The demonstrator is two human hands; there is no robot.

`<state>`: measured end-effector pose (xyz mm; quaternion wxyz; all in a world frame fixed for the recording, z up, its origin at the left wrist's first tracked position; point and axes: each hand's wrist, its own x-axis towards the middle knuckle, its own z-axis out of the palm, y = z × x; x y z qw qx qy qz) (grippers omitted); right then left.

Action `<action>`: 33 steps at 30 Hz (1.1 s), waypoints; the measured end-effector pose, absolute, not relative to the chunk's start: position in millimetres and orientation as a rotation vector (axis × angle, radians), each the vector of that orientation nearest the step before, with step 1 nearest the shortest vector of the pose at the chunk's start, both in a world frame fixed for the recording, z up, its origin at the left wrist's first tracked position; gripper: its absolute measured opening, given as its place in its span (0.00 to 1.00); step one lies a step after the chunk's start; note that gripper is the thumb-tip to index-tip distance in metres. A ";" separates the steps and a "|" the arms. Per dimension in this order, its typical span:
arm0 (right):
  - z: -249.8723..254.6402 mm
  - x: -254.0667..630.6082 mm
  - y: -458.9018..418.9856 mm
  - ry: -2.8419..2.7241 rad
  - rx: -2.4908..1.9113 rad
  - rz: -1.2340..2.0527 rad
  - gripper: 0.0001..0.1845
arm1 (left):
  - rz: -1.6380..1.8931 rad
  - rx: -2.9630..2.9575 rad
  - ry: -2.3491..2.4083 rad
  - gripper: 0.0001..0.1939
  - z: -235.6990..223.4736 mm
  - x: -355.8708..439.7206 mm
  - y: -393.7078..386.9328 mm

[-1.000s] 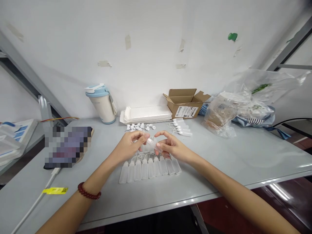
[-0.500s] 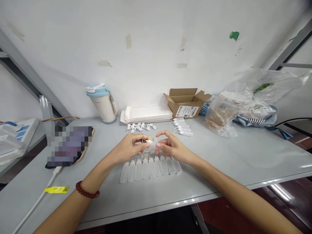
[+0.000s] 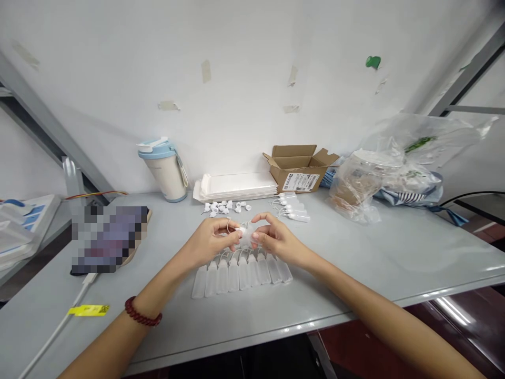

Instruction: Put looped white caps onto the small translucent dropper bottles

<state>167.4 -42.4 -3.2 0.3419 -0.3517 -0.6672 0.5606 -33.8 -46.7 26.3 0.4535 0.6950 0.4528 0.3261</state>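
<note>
Pinching a small translucent plastic dropper bottle (image 3: 246, 237) just above the table, the left hand (image 3: 211, 242) and right hand (image 3: 280, 239) curl their fingers around it from either side, fingertips almost meeting. A dark beaded bracelet (image 3: 142, 311) circles the left wrist. Just below the hands, a row of matching bottles (image 3: 240, 276) lies side by side on the pale grey table (image 3: 355, 263). Beyond them sit small white caps (image 3: 223, 207) and a shorter group of bottles (image 3: 294, 210), backed by a stack of white trays (image 3: 236, 185) and an open cardboard box (image 3: 300, 168).
</note>
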 end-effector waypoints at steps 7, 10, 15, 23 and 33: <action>-3.0 166.7 -42.3 -1.726 -0.895 1.427 0.15 | 0.797 1.580 1.101 0.19 24.1 -28.5 -46.3; -3.0 166.8 -44.4 -1.787 -0.908 1.376 0.13 | 0.774 1.559 1.114 0.21 20.9 -25.9 -46.5; -1.5 168.5 -44.4 -1.788 -0.938 1.408 0.12 | 0.737 1.731 1.111 0.17 21.2 -27.2 -49.9; 3.8 170.0 -39.8 -1.597 -0.933 1.721 0.21 | 0.797 1.884 1.045 0.11 22.3 -27.8 -50.9; 6.7 171.2 -39.5 -1.333 -0.900 2.003 0.22 | 0.831 1.851 1.076 0.13 21.8 -26.3 -50.8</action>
